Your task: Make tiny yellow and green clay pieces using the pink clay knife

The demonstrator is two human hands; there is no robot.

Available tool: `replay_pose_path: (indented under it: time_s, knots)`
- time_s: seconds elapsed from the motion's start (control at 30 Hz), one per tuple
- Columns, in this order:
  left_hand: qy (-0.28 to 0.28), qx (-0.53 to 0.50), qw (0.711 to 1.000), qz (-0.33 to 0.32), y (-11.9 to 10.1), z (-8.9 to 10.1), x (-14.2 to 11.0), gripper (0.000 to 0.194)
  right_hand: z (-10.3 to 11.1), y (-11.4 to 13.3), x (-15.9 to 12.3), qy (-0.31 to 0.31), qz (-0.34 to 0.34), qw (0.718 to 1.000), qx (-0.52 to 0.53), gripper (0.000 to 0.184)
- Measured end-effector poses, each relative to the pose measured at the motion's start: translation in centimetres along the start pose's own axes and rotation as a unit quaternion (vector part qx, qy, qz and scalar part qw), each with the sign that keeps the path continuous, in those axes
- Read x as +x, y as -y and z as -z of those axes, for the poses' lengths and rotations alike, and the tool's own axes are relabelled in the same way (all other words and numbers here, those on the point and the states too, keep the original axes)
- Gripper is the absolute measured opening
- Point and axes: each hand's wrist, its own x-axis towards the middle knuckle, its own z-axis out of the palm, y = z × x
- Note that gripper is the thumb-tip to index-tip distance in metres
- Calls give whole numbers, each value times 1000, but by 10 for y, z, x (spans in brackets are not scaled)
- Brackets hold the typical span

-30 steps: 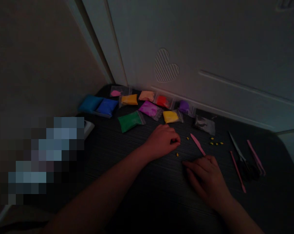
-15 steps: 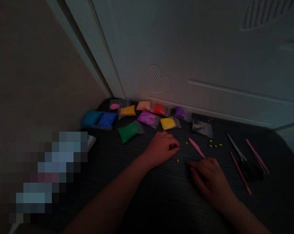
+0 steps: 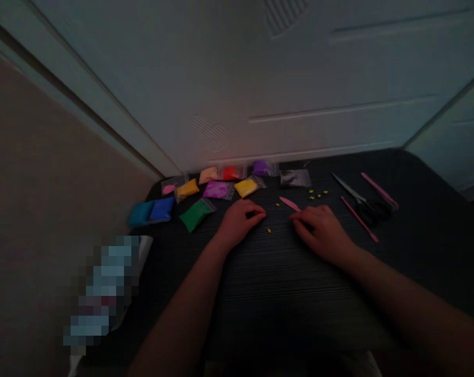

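Observation:
My left hand [image 3: 243,220] rests on the dark table with thumb and index finger pinched together; whatever may be between them is too small to make out. To its right, my right hand [image 3: 319,230] also has its thumb and forefinger drawn together, and I cannot tell what is at the tips. A small yellow piece [image 3: 269,230] lies on the table between the hands. Another yellow bit [image 3: 277,204] is farther back, beside a pink plastic knife [image 3: 290,203] whose near end is hidden by my right hand. Several small yellow-and-dark-green pieces [image 3: 319,196] sit beyond that hand.
Bags of coloured clay line the back, including green [image 3: 196,214], yellow [image 3: 247,186] and blue [image 3: 162,209]. At right lie scissors [image 3: 364,204], a thin pink tool [image 3: 358,219] and pink tweezers [image 3: 379,190]. A blurred-out object [image 3: 107,285] is at the left edge.
The camera view has turned and shifted, so the table appears tilted differently. Both hands keep much the same pinched poses around the small yellow pieces, which lie as before.

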Motion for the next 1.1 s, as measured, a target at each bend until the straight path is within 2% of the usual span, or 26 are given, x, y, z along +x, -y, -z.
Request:
replay_pose_path:
  time_s: [0.5, 0.8, 1.1]
  knots:
    - [-7, 54, 999, 1, -5, -3, 7, 18, -2, -7, 0, -21, 10, 1000, 2, 20]
    - [-30, 8, 999, 39, 2, -8, 8, 26, -3, -8, 2, -36, -11, 999, -27, 22]
    - [23, -24, 997, 66, -1, -1, 17, 22, -5, -11, 2, -55, -21, 998, -11, 23]
